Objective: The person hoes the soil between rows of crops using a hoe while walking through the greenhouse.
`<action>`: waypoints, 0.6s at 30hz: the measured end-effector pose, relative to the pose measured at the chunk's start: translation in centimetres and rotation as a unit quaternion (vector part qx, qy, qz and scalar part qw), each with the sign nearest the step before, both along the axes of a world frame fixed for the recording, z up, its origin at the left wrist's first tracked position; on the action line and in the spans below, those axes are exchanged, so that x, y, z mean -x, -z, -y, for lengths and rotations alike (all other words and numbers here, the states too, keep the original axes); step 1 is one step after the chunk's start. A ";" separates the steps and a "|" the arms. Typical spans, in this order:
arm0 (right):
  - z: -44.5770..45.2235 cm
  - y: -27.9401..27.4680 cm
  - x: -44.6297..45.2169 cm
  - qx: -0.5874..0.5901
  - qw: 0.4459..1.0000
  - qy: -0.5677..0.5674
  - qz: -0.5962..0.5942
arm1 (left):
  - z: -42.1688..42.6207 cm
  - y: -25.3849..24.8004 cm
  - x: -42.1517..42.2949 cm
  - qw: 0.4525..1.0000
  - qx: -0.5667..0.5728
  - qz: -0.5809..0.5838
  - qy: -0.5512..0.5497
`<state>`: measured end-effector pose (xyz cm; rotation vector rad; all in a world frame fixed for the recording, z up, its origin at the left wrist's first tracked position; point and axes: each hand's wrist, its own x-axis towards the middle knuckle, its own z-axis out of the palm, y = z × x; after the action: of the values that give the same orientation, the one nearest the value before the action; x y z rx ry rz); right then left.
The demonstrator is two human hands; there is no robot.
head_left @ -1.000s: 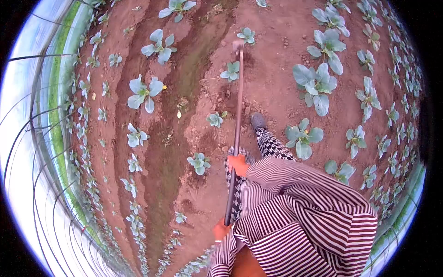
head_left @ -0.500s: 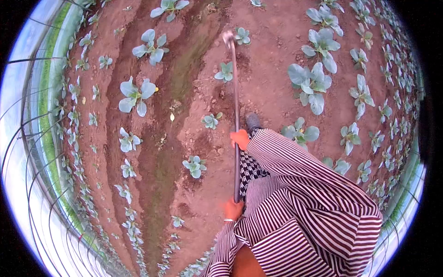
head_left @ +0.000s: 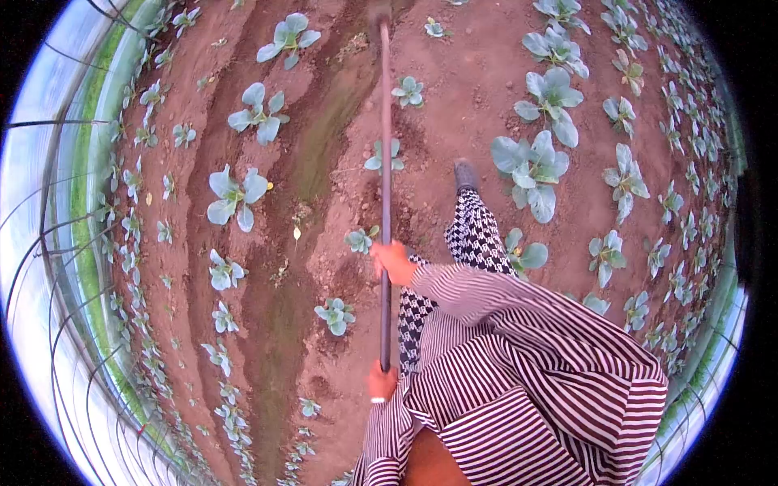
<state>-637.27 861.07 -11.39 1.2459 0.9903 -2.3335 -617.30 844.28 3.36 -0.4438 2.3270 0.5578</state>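
Note:
Both my hands grip the long wooden handle of a hoe (head_left: pixel 386 121), which runs up the view in front of me. My left hand (head_left: pixel 382 381) is closed round its near end, beside my striped shirt. Farther up the handle, my right hand (head_left: pixel 393 261) is wrapped round it, close to a small cabbage-like seedling (head_left: pixel 359 240). The hoe's head, at the top edge, is blurred, so I cannot tell whether it touches the soil. The handle passes over part of another seedling (head_left: pixel 393 155), and a third seedling (head_left: pixel 408 91) stands just right of it.
Larger leafy plants (head_left: pixel 535 170) grow in rows on the right, and more plants (head_left: pixel 235 197) on the left. A dark, mossy furrow (head_left: pixel 324 146) lies left of the handle. My shoe (head_left: pixel 465 174) is on the soil. A curved hoop structure (head_left: pixel 49 202) borders the far left.
The hoe has swung left and its head has moved farther up, away from the seedling it was beside. My right hand has shifted left and down; my legs show more.

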 end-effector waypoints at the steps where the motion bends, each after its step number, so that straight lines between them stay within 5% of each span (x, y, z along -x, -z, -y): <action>1: -2.3 -0.6 2.9 -0.006 0.999 0.024 -0.037 | -2.4 0.7 2.6 0.999 -0.013 -0.035 -0.010; 8: -22.4 -5.3 21.0 -0.240 0.961 -0.017 -0.136 | -21.7 6.4 17.7 0.985 -0.129 -0.115 -0.004; 11: -27.0 3.1 22.0 -0.242 0.962 -0.082 -0.095 | -27.5 6.1 18.4 0.986 -0.138 -0.091 -0.030; 13: -28.4 2.5 18.1 -0.271 0.953 -0.134 -0.032 | -28.0 6.4 16.0 0.997 -0.076 0.028 0.020; 14: -28.5 3.7 15.7 -0.227 0.962 -0.144 0.037 | -29.9 2.1 16.8 0.995 -0.077 0.067 0.010; 15: -27.1 7.3 12.4 -0.217 0.963 -0.131 0.097 | -28.4 2.9 13.7 0.995 -0.072 0.028 0.060; 18: -24.7 5.6 6.5 -0.079 0.996 0.008 0.047 | -26.1 0.1 9.9 0.992 -0.056 0.114 0.023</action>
<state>-643.74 885.74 -16.96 1.4136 1.1566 -2.2220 -627.16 870.38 3.22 -0.3796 2.0708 0.5797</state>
